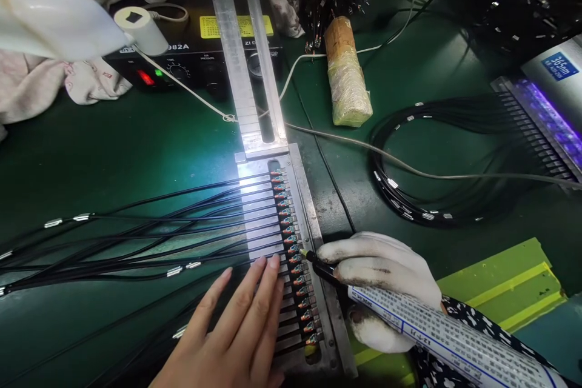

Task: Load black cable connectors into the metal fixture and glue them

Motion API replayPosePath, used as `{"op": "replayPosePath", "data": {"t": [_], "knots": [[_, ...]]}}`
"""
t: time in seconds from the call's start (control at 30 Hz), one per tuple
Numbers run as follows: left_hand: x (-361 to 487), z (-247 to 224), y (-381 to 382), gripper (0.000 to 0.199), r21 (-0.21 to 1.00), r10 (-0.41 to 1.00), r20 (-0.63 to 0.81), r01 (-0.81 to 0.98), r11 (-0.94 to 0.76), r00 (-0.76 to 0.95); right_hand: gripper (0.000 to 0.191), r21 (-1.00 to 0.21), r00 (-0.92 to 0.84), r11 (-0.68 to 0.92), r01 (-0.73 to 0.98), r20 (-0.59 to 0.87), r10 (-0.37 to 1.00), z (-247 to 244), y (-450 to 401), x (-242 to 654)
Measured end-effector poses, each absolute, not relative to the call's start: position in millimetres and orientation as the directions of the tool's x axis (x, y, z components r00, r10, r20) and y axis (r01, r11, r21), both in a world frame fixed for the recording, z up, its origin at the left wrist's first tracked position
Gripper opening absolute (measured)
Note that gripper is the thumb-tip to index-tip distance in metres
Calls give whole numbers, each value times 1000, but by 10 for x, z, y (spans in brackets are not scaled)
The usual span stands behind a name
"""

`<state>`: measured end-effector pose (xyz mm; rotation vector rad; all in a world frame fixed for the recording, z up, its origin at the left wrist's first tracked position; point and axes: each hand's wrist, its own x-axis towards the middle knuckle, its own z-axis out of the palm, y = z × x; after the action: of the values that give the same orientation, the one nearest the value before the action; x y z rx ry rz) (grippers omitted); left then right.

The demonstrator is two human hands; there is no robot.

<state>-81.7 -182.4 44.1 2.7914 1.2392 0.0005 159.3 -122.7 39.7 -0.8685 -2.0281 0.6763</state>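
My bare left hand (239, 321) lies with its fingers stretched out over black cables (186, 221) at the near end of a metal fixture (259, 218). In the fixture a column of small wired connector ends (287, 231) sits side by side, with copper and green parts showing. My right hand (386, 267), in a white glove with smudged fingertips, grips a dispensing syringe (436, 330) with a printed label and a dark nozzle. The nozzle's pale tip (304, 252) is at one connector near the middle of the column; whether it touches is unclear. The fixture's slotted lid (236, 66) stands raised.
A black dispenser box (191, 66) with lit switches stands behind, near a white lamp (59, 18) and cloths. A plastic-wrapped block (348, 76) lies beyond the fixture. At right, coiled cables (386, 176) lead to a purple-lit UV unit (557, 124). Yellow-green trays (500, 291) lie near my right arm.
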Motion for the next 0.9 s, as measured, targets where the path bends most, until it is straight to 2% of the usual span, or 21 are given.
{"op": "replayPosePath", "data": {"t": [0.17,0.5,0.67,0.9], "knots": [[-819,444,-1820,53,77,740,-33,740,-668,671,19,-691,-432,628,359,474,768,416,-1230,1598],[-814,484,-1826,55,72,727,-23,726,-684,687,34,-669,-485,642,375,448,751,483,-1368,1630],[-829,477,-1819,54,72,725,-8,723,-687,689,28,-670,-460,649,361,477,749,435,-1346,1589],[-824,480,-1825,53,77,723,-23,723,-687,690,29,-686,-452,636,352,471,758,422,-1349,1596]]}}
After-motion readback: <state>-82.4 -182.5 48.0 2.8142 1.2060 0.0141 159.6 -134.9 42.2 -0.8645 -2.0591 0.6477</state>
